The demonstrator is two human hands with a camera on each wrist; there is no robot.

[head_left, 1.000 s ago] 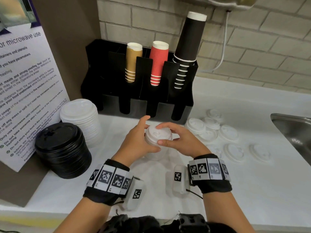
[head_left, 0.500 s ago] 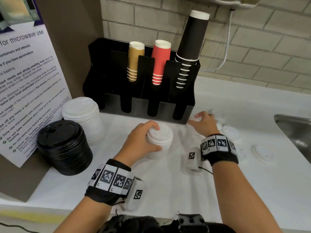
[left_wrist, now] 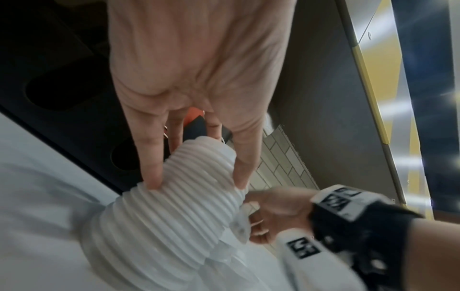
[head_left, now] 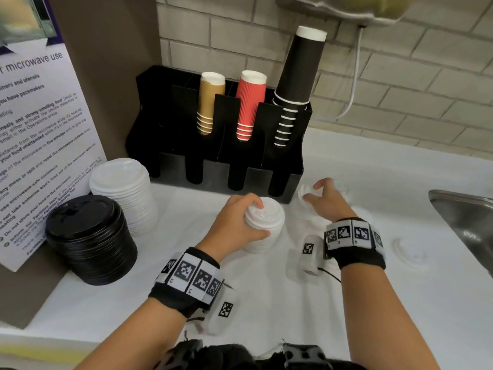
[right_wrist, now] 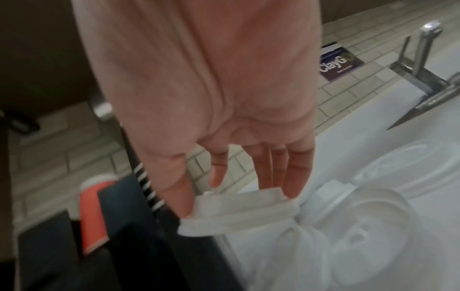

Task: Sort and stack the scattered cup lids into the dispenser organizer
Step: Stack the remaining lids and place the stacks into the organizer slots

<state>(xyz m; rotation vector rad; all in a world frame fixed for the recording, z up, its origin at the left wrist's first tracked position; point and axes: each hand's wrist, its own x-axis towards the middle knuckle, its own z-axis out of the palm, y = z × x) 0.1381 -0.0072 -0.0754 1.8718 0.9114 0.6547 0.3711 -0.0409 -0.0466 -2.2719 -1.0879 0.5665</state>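
Counter (head_left: 266, 303) status: left hand (head_left: 234, 222) grips lid stack (head_left: 264, 225) between thumb and fingers, right hand (head_left: 328, 201) pinches one lid (right_wrist: 239, 212) at its fingertips, loose lids (head_left: 408, 252) beyond, organizer (head_left: 213, 166) lid-free.

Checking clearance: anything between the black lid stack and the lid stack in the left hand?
Head view: only bare white counter between black lid stack and held stack.

Ribbed, matt white plastic lids (head_left: 264, 222) form the stack in the left hand's (head_left: 234, 222) grip. Just behind stands a smooth black plastic organizer (head_left: 213, 166) holding corrugated red paper cups (head_left: 249, 102). Right of the grip, the sink (head_left: 464, 217) is brushed metal.
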